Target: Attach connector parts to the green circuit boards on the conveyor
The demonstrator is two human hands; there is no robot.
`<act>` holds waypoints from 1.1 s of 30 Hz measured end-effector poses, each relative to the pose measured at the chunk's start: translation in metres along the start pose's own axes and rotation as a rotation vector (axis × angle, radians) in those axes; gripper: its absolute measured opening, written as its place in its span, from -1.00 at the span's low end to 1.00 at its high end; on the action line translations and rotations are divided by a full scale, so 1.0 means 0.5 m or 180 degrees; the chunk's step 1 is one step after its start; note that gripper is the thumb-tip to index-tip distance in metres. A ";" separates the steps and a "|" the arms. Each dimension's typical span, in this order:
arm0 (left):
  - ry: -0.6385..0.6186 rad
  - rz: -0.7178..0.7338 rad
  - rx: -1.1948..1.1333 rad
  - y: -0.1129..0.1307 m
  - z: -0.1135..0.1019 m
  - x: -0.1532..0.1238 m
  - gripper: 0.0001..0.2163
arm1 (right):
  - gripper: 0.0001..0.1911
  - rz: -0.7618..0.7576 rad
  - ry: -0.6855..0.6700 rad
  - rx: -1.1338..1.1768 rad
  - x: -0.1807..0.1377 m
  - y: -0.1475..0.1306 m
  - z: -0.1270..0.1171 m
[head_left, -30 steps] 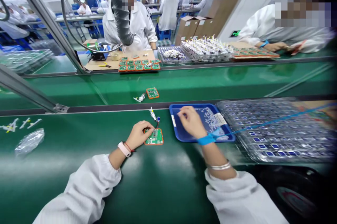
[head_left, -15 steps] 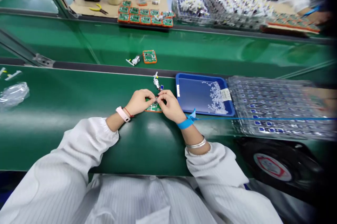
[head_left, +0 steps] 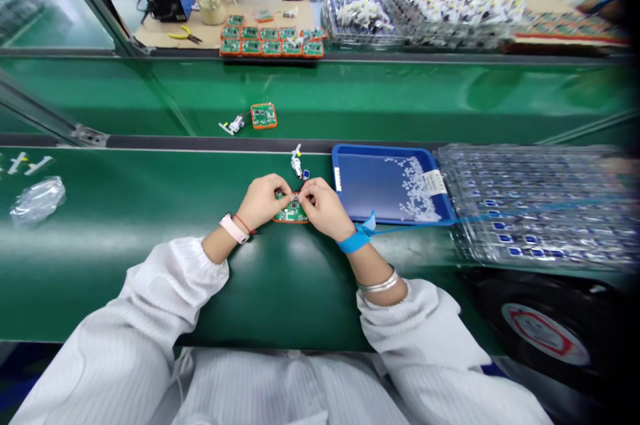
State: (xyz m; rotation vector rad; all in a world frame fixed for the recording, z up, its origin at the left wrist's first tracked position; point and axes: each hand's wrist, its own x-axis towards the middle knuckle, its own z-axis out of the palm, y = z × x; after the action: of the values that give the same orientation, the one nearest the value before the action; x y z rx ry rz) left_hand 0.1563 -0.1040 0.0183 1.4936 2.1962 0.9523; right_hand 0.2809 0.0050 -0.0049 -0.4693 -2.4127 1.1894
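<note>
A green circuit board (head_left: 291,213) with an orange edge lies on the green bench between my hands. My left hand (head_left: 264,201) is closed in a pinch at its upper left, thumb over the board. My right hand (head_left: 326,210) pinches at the upper right corner; whatever is between those fingertips is too small to make out. Just beyond them lies a white plastic part (head_left: 297,164) with a yellow tip, and beside it a small blue square piece (head_left: 306,174). Dark thin wires run from there toward my right fingertips, which hide their ends.
Right of my hands stands a blue tray (head_left: 367,185) with small white pieces. Clear plastic trays (head_left: 540,202) and a black fan (head_left: 545,332) lie further right. Another orange-edged board (head_left: 263,116) rests on the far green strip. A plastic bag (head_left: 38,200) lies left.
The board and its white part on the far strip have moved left. My fingertips have drawn slightly apart, and more of the circuit board shows. The whole view has shifted a little.
</note>
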 end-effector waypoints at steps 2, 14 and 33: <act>0.0030 0.0265 0.0167 -0.002 0.000 -0.020 -0.74 | -0.86 -0.0128 0.0161 0.0024 -0.001 -0.013 -0.013; 0.0675 -0.0067 -0.0415 0.007 -0.079 0.168 -0.40 | -0.83 0.0369 0.2114 -0.0577 0.008 0.122 -0.200; 0.1715 -0.1931 0.2080 -0.175 -0.144 0.222 -0.42 | -0.80 0.0391 0.2059 -0.0920 -0.004 0.179 -0.227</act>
State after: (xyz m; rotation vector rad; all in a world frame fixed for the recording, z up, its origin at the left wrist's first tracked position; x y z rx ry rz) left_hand 0.0078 -0.0484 0.0229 0.6659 3.2950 0.4705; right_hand 0.3496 0.1319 -0.0148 -0.9376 -1.9977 0.5923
